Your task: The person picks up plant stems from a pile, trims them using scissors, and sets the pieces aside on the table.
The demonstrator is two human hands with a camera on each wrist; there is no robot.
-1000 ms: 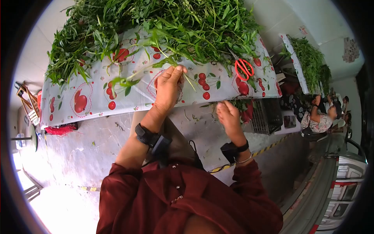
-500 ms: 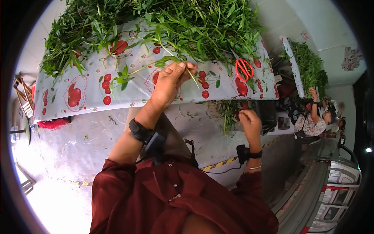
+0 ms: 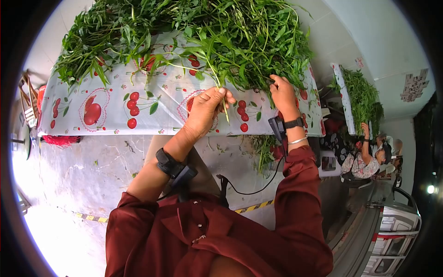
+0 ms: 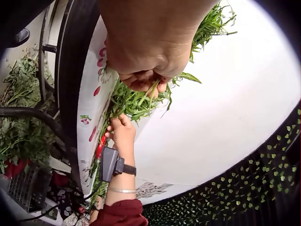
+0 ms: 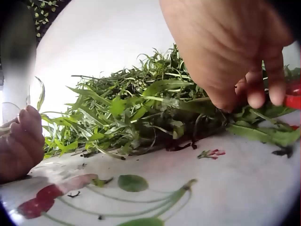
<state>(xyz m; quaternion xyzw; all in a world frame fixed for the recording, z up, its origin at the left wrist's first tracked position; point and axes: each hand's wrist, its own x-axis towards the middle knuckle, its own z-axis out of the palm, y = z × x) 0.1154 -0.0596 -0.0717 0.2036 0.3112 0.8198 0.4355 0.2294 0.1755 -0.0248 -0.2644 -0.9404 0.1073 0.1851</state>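
My left hand (image 3: 205,110) holds a thin leafy green stem (image 3: 227,114) between thumb and fingers, above the front of the table. The stem's leafy top points toward the pile, and its cut end pokes out below the fingers. At the right front edge of the leafy greens pile (image 3: 258,51) is my right hand (image 3: 285,98), its fingers reaching down among the leaves. In the right wrist view its fingertips are low at the greens, beside the red handle (image 5: 293,100) of the scissors. The right hand hides most of the scissors in the head view.
A cherry-print tablecloth (image 3: 152,121) covers the table. More greens (image 3: 263,154) lie below the front edge on the right. Further right stands another table of greens (image 3: 364,101), with a person (image 3: 362,166) beside it. A black cable (image 3: 254,193) runs from my right wrist.
My right hand has moved from below the table edge up to the pile beside the scissors. The left hand keeps its hold on the stem, which now points more upright.
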